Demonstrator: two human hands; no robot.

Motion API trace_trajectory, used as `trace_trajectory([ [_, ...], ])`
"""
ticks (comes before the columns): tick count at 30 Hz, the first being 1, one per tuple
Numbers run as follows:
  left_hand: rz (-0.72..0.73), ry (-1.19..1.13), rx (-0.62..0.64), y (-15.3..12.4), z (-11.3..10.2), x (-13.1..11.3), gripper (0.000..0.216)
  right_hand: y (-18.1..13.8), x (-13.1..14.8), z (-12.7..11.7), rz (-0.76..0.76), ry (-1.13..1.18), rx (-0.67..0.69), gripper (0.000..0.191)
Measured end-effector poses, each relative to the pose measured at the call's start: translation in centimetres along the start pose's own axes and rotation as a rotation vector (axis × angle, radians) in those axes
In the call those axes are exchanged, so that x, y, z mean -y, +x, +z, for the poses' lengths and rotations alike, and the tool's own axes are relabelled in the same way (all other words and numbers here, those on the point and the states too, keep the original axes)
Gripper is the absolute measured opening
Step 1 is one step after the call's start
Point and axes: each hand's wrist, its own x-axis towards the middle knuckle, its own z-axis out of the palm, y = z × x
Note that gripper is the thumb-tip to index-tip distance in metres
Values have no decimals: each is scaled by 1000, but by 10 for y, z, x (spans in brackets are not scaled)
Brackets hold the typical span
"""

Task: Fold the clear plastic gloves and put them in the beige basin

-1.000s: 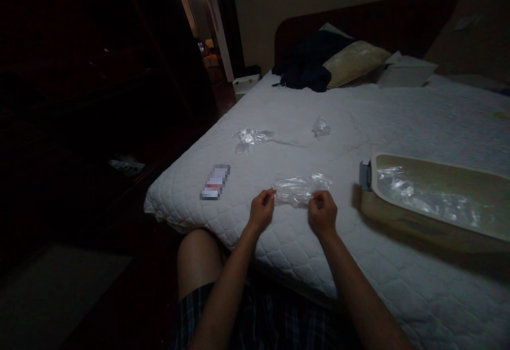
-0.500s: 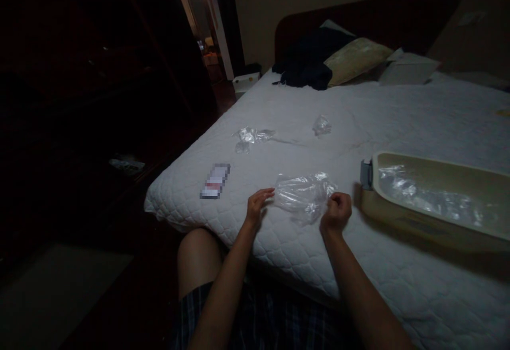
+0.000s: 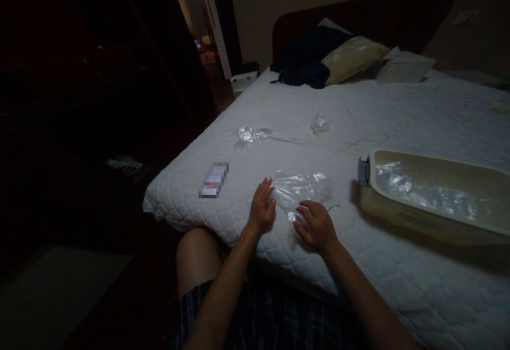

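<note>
A clear plastic bag (image 3: 305, 186) lies flattened on the white quilted bed (image 3: 398, 116) near its front edge. My left hand (image 3: 262, 207) rests flat on the bag's left end, fingers stretched out. My right hand (image 3: 315, 222) lies flat on the bag's near edge, fingers spread and pointing left. Neither hand grips anything.
A beige tray (image 3: 422, 217) holding clear plastic sits on the bed at the right. Two more crumpled clear bags (image 3: 249, 135) (image 3: 320, 124) lie farther back. A small flat packet (image 3: 214, 180) lies left of my hands. Pillows and dark clothing (image 3: 306, 60) are at the headboard.
Both hands let go of the bag's ends and came down flat on it. The bag, held up and stretched before, now lies pressed on the bed.
</note>
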Motion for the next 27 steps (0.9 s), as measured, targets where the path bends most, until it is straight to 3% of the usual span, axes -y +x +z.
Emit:
trace_trajectory([
  [4,29,101,68,0,3,-2,19,-3,9,-3,108,-102,80,16],
  [10,15,222,74,1,12,-3,21,-9,12,-5,191,-98,141,15],
  [17,-43,254,10,1,10,-3,13,-21,7,-13,319,90,-49,12],
  [21,-56,231,-20,0,9,-2,12,-25,8,-16,286,102,-15,12],
  [27,-82,244,-48,-1,10,-1,7,-24,10,-20,207,143,-107,7],
])
